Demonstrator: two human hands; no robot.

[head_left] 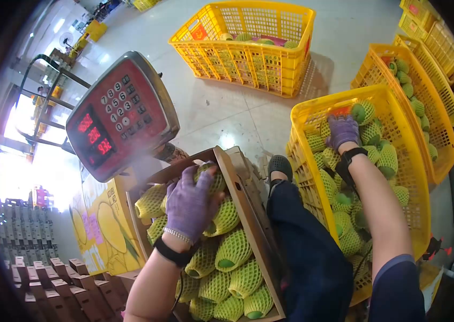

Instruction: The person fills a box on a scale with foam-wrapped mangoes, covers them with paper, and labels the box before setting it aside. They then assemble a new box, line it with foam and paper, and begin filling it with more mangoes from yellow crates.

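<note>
My left hand [189, 203], in a purple glove, is over an open cardboard box [248, 231] packed with green mangoes [233, 249] in yellow-green foam net sleeves. Its fingers are spread, and the fingertips lie beside a sleeved mango [215, 181] in the box's upper corner. My right hand [343, 133], gloved alike, reaches into a yellow plastic crate [302, 115] of similar mangoes. The right fingers extend over the fruit, next to a sleeved mango [363, 111]; their tips are partly hidden. Both wrists wear black bands.
A scale display [122, 115] with red digits stands left of the box. Beyond lies another yellow crate [243, 59] with some mangoes. More yellow crates [441, 145] line the right side. A printed yellow carton [103, 225] and folded cardboard pieces [66, 290] are at left. My foot [280, 169] is between box and crate.
</note>
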